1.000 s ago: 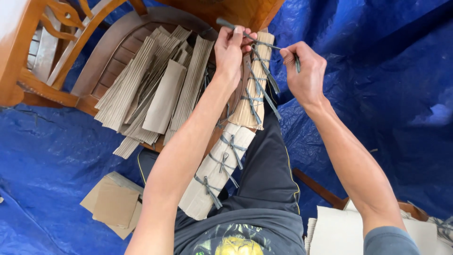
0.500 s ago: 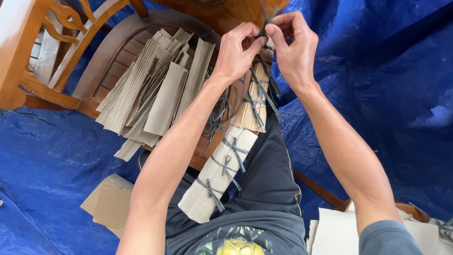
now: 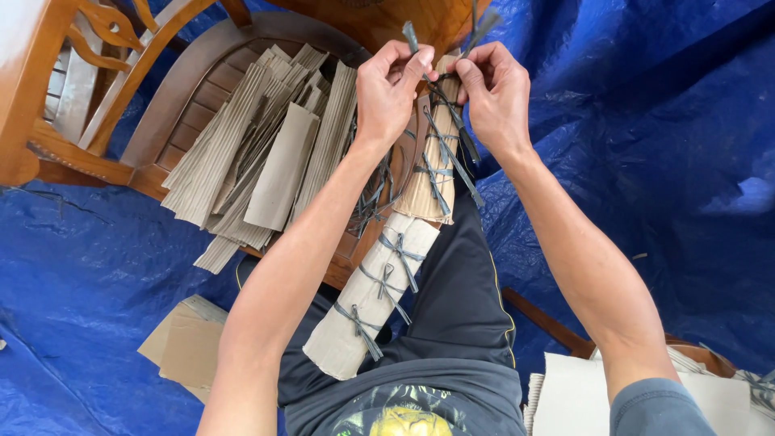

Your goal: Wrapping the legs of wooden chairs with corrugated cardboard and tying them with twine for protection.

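Fingers (image 3: 404,60) of the left hand (image 3: 387,93) pinch 1 end of a grey-green strap (image 3: 446,105), and those of the right hand (image 3: 494,93) pinch the other; both grips are narrow and closed on it. The strap wraps the far end of a long cardboard roll (image 3: 391,266), which lies along the person's lap and reaches onto the wooden chair (image 3: 173,105). By my reading, a tie at that far end is being knotted: the 2 tails stand up and cross just above the roll. Tightening it would call for pulling the tails apart while the roll stays pressed together, since a slack wrap could let the layers spring open. Nearer the body, the roll already carries several finished ties.

On the chair seat, just left of the roll, lies a fan of corrugated cardboard strips (image 3: 258,153). Below the chair, flat cardboard pieces (image 3: 190,351) rest on the blue tarpaulin (image 3: 646,161) covering the floor. Well to the right of the roll's near end sits a pale stack of cardboard (image 3: 577,396).
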